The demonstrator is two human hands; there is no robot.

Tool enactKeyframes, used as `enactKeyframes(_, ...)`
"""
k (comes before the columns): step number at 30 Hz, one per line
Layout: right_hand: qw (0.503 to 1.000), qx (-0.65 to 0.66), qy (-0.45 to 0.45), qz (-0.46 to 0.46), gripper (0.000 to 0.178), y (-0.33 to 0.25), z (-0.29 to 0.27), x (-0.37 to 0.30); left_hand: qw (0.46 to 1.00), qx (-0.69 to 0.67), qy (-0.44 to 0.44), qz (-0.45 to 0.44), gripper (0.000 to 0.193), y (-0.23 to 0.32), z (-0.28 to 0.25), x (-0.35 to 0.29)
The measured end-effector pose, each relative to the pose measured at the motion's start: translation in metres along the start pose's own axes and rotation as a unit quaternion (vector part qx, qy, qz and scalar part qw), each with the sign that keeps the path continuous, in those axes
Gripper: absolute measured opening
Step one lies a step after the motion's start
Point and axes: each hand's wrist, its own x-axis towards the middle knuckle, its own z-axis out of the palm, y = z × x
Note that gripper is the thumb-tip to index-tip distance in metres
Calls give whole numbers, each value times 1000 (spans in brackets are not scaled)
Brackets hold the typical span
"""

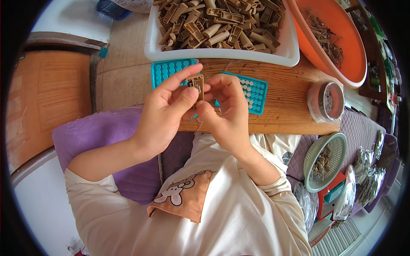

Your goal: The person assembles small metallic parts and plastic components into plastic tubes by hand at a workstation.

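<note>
Between my two hands, above the table's near edge, is a small brown plastic casing [197,82] with its hollow side showing. My left hand [173,96] pinches it between thumb and fingers, the index finger stretched past its top. From the other side, my right hand [225,102] presses thumb and fingertips against the casing. Whether the right fingertips also hold a small part cannot be made out. Behind the left hand lies a teal tray [164,69] of round cups. Partly covered by the right hand, a second teal tray [259,100] holds several white round pieces.
A white bin [222,54] heaped with brown casings [222,25] stands at the table's back, beside an orange basin [356,64] of brown scraps. On the wooden table [282,119], a round container [324,102] stands right. A grey-green basket [314,181] with brown pieces sits on the purple couch [356,123].
</note>
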Motion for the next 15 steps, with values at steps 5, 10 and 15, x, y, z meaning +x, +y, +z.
enactKeyframes(5, 995, -92, -26, 8, 29, 1, -4, 1, 997, 65, -16, 26, 32, -9, 3, -5)
enactKeyframes(10, 981, -174, -79, -7, 26, -2, -13, 4, 987, 143, -50, 58, 31, -11, 0, -3)
enactKeyframes(15, 986, -136, -94, -6, 21, 10, -49, 3, 996, 38, -54, -59, 34, -6, -3, 1)
